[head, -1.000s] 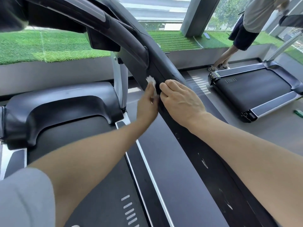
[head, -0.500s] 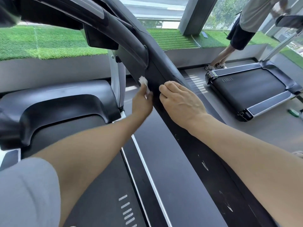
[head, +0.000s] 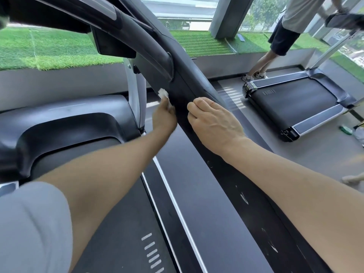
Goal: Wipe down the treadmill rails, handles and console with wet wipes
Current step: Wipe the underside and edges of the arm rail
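Green turf lay beyond the gym window, above the treadmill's black side rail (head: 197,123). Against the rail's inner edge, the left hand (head: 164,120) pinched a small crumpled wet wipe (head: 163,93) in curled fingers. The right hand (head: 212,123) rested on the rail, fingers relaxed. Soft, limp and damp, the wipe probably needed bunching and firm pressure

Handrail (head: 187,85): matt black plastic, smooth w/ faint sheen. Wipe (head: 163,93): white, crumpled, soft cloth-like. Upright post (head: 136,91): silvery metal. Belt (head: 118,223): dark matt rubber. Far turf (head: 49,50): rough green synthetic grass.
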{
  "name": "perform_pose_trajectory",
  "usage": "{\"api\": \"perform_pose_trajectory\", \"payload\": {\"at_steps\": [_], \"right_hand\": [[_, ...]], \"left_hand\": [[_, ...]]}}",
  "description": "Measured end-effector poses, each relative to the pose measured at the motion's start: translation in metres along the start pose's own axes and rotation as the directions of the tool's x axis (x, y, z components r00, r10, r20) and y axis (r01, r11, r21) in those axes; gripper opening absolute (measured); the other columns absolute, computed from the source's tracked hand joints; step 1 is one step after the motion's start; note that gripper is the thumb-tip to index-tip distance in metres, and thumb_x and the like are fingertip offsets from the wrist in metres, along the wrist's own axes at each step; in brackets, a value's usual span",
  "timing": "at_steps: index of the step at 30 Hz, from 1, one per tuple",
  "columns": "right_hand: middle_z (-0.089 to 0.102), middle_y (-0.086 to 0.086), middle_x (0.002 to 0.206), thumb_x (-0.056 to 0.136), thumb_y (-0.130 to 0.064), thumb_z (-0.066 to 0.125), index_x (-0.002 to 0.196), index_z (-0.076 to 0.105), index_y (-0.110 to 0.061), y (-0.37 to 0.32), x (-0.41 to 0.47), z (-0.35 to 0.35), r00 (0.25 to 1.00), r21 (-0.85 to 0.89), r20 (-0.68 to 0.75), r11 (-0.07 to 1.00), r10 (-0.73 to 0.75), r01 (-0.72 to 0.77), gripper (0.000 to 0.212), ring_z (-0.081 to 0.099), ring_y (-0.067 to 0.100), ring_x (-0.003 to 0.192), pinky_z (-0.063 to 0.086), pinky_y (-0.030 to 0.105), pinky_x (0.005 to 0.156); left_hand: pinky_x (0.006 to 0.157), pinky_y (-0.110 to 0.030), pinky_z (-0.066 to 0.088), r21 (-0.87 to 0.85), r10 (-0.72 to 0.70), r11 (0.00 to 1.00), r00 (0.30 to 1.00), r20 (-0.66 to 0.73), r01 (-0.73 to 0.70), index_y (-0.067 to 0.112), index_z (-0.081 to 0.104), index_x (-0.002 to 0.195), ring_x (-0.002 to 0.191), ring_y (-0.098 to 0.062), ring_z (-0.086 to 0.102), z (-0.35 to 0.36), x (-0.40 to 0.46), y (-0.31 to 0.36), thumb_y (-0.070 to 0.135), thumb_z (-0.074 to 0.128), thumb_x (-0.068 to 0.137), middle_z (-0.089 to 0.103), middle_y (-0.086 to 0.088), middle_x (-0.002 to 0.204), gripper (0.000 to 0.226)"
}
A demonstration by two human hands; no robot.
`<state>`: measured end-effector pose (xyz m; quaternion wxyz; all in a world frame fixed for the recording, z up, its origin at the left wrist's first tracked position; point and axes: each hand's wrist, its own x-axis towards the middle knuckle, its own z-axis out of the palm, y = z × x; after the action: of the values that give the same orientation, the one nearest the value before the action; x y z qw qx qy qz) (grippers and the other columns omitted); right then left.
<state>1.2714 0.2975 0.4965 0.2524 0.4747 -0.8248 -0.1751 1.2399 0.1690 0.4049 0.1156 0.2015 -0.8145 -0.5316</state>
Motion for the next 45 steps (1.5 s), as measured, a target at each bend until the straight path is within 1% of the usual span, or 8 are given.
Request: {"api": "perform_pose_trajectory", "payload": {"at_steps": [7,18,24,29,33,36,41,45], "right_hand": [[0.062,0.006,0.090,0.081,-0.002,0.024,0.085,0.069,-0.005,0.000,0.001,-0.001,1.000,0.005,0.015,1.000,0.007,-0.007,0.045,0.061,0.025,0.094,0.045,0.032,0.100],[0.061,0.006,0.091,0.082,-0.001,0.023,0.086,0.068,-0.007,-0.001,0.001,-0.004,0.998,0.022,0.053,0.999,0.025,-0.026,0.046,0.060,0.025,0.094,0.040,0.032,0.102],[0.059,0.006,0.087,0.081,-0.001,0.019,0.085,0.067,-0.006,-0.002,0.002,-0.007,0.997,0.050,0.052,0.997,0.050,-0.052,0.048,0.059,0.026,0.091,0.042,0.033,0.099],[0.059,0.006,0.085,0.080,0.000,0.021,0.082,0.067,-0.007,-0.001,0.000,-0.005,0.998,0.054,0.028,0.997,0.051,-0.052,0.046,0.059,0.026,0.089,0.040,0.032,0.097],[0.059,0.007,0.083,0.079,0.001,0.020,0.081,0.066,-0.006,-0.001,0.001,-0.004,0.999,0.098,0.001,0.994,0.054,-0.054,0.046,0.060,0.028,0.088,0.042,0.033,0.097],[0.060,0.008,0.084,0.081,-0.001,0.023,0.087,0.066,-0.004,-0.001,0.001,-0.004,0.998,0.103,-0.004,0.993,0.065,-0.064,0.044,0.060,0.028,0.089,0.041,0.034,0.097],[0.061,0.010,0.087,0.081,-0.004,0.023,0.092,0.067,-0.001,-0.003,0.001,-0.006,0.997,0.134,0.003,0.988,0.082,-0.081,0.045,0.061,0.029,0.091,0.049,0.038,0.093],[0.060,0.008,0.087,0.080,-0.004,0.026,0.086,0.066,-0.005,-0.001,0.001,-0.006,0.998,0.143,0.008,0.988,0.061,-0.061,0.041,0.060,0.028,0.090,0.045,0.035,0.096]], "left_hand": [[0.058,-0.019,0.031,-0.006,0.034,0.999,0.999,0.027,-0.033,0.001,0.055,0.102,0.079,-0.028,0.051,0.009,-0.037,-0.006,0.001,0.040,0.092,0.057,-0.007,0.080,0.018],[0.091,-0.018,0.032,-0.041,-0.008,0.999,1.000,0.003,0.008,0.019,0.033,0.147,0.129,-0.024,0.044,-0.013,0.005,0.008,0.010,0.038,0.098,0.047,-0.006,0.143,0.050],[0.095,-0.027,0.042,-0.223,-0.116,0.969,0.993,-0.014,0.110,0.012,0.044,0.139,0.114,-0.016,0.052,0.003,-0.023,0.007,0.006,0.044,0.094,0.054,0.002,0.129,0.046],[0.057,-0.010,0.036,-0.318,-0.176,0.941,0.970,-0.169,0.115,0.012,0.055,0.098,0.084,-0.015,0.054,-0.005,-0.002,0.018,0.010,0.048,0.092,0.058,0.002,0.092,0.009],[0.047,-0.020,0.026,-0.228,-0.150,0.969,0.966,-0.211,0.100,0.007,0.048,0.065,0.056,-0.010,0.033,0.003,-0.008,0.015,0.006,0.046,0.090,0.041,0.003,0.060,0.025],[0.055,-0.011,0.036,-0.211,0.010,0.977,0.993,-0.121,-0.036,0.012,0.069,0.099,0.057,-0.003,0.046,0.010,-0.044,0.005,0.017,0.046,0.098,0.055,0.010,0.064,0.023],[0.100,-0.023,0.043,-0.284,0.180,0.940,0.982,-0.050,-0.187,0.025,0.050,0.138,0.121,-0.008,0.053,0.013,-0.058,0.001,0.015,0.046,0.100,0.056,0.002,0.136,0.040],[0.077,-0.001,0.038,-0.200,0.180,0.956,0.969,-0.171,-0.213,0.024,0.049,0.138,0.109,-0.014,0.059,-0.004,-0.013,0.019,0.015,0.043,0.100,0.064,-0.005,0.124,0.039]]}}
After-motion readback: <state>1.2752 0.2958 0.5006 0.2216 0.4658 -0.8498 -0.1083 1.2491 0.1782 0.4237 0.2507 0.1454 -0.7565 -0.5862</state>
